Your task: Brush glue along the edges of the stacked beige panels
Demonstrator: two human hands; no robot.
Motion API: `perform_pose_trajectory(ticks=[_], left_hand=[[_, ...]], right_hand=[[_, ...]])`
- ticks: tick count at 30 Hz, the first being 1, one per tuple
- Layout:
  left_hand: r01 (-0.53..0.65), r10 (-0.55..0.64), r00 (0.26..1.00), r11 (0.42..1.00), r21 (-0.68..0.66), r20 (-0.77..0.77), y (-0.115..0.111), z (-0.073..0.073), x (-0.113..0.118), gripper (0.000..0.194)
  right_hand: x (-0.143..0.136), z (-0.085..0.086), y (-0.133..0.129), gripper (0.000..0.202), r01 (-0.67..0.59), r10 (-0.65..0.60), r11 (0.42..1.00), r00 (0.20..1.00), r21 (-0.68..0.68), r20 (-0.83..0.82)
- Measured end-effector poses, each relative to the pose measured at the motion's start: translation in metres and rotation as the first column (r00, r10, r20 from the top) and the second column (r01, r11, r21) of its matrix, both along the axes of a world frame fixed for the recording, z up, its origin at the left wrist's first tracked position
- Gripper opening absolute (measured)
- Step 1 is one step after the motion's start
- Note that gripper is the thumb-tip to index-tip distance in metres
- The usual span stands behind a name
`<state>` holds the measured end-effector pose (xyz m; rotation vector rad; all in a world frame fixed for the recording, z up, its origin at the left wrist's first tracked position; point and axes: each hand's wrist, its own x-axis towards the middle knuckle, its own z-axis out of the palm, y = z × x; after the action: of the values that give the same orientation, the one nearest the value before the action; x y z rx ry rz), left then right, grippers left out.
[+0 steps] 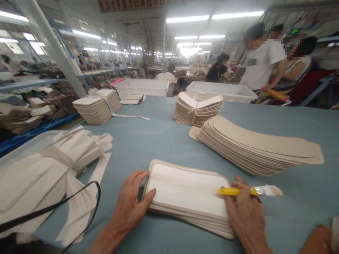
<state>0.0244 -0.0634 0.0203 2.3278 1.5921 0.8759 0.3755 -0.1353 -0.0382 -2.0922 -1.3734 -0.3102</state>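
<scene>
In front of me lies a neat stack of beige panels (185,208) with rounded corners, a white rectangular sheet (185,180) on top. My left hand (134,197) grips the stack's left end, its thumb on the top near the front edge and its fingers along the far left corner. At the right end, my right hand (245,206) holds a paint brush (231,191) by its yellow handle. The pale bristles point right, away from the stack, and the handle end lies over the white sheet. My right thumb side touches the stack's right edge.
A fanned pile of long beige panels (259,141) lies at the right. Behind stand tied bundles (197,107) (95,106). White strips (50,169) and a black cord (97,194) are at the left. Plastic bins (143,86) stand beyond the blue-grey table (127,141); people work there.
</scene>
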Motion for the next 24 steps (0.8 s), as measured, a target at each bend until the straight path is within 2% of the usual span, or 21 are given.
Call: perform_pose_trajectory(ticks=[5, 11, 16, 24], left_hand=[[0.093, -0.094, 0.995, 0.995, -0.023, -0.041, 0.01, -0.005, -0.001, 0.06], [0.161, -0.208, 0.955, 0.962, -0.219, -0.211, 0.038, -0.009, -0.012, 0.085], [0.168, -0.247, 0.935, 0.94, -0.297, -0.254, 0.044, -0.021, -0.016, 0.097], [0.216, -0.281, 0.92, 0.946, -0.244, -0.275, 0.044, -0.038, -0.024, 0.103]], right_hand=[[0.004, -0.003, 0.001, 0.029, -0.03, 0.03, 0.999, 0.999, -0.023, 0.022], [0.01, -0.006, 0.0, 0.032, -0.057, 0.057, 0.998, 0.998, -0.024, 0.019], [0.013, -0.008, -0.001, 0.031, -0.071, 0.071, 0.997, 0.997, -0.044, 0.002], [0.017, -0.009, -0.004, 0.034, -0.078, 0.072, 0.994, 0.995, -0.071, -0.076]])
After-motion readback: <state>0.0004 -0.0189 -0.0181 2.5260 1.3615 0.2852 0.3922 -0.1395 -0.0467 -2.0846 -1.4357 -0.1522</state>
